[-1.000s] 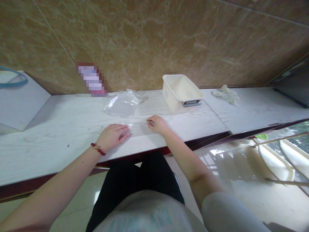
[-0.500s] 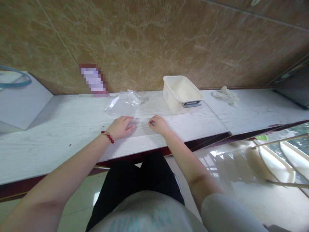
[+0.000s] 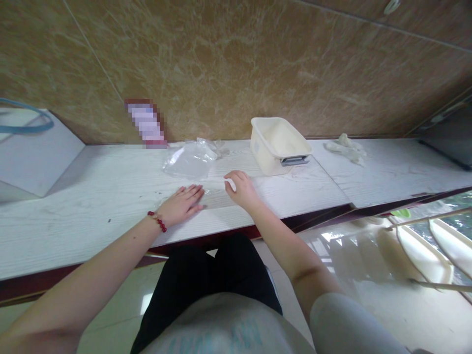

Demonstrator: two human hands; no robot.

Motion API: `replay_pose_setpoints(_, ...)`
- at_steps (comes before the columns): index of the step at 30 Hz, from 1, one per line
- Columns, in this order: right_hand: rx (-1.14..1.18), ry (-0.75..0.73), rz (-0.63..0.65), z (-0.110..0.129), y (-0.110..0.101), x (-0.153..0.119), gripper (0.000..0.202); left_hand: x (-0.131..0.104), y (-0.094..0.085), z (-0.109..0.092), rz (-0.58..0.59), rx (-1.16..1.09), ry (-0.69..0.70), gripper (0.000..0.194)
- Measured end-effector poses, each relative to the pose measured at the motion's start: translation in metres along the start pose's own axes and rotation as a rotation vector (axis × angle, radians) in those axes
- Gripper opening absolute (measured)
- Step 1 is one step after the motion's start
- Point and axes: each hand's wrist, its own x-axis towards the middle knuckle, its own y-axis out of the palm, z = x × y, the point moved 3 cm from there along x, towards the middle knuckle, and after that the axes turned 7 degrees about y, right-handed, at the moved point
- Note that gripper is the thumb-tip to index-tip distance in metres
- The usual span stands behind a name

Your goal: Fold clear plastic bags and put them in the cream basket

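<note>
My left hand point(image 3: 184, 202), with a red bead bracelet at the wrist, lies flat with its fingers stretched out. Under and beside its fingertips is a clear plastic sheet or bag point(image 3: 216, 196), hard to make out against the white counter. Just right of this plastic, my right hand point(image 3: 241, 191) hovers or rests with curved fingers, a gap showing between thumb and forefinger; nothing is visible in it. Behind the left hand sits a crumpled pile of clear plastic bags point(image 3: 190, 160). A cream plastic bin point(image 3: 267, 152) with a grey handle stands beyond the right hand.
The white wood-grain counter point(image 3: 125, 172) runs along a brown marbled wall point(image 3: 221, 64). At far left is a white box point(image 3: 44, 157) with a blue strap point(image 3: 33, 129). A crumpled whitish glove or cloth point(image 3: 346, 148) lies right of the bin. A rack with white trays point(image 3: 424, 250) stands lower right.
My left hand has flattened onto the counter, shifting slightly left and nearer me. My right hand's thumb and fingers have parted from a pinch.
</note>
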Motion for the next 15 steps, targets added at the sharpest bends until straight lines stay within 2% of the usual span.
replay_pose_setpoints(4,-0.017,-0.138,0.209,0.041,0.026,-0.008,0.034,-0.001,0.0,-0.001,-0.009,0.015,-0.003,0.058)
replay_pose_setpoints(7,-0.093,-0.144,0.353,0.056,0.055,-0.014,0.047,-0.002,0.002,-0.002,0.006,0.028,-0.003,0.054)
replay_pose_setpoints(10,-0.163,-0.082,0.377,0.055,0.07,-0.017,0.055,-0.003,0.003,-0.001,0.019,0.054,-0.015,0.054)
replay_pose_setpoints(15,-0.226,-0.093,0.349,0.052,0.071,-0.021,0.06,-0.015,0.006,0.003,0.017,0.038,-0.037,0.057)
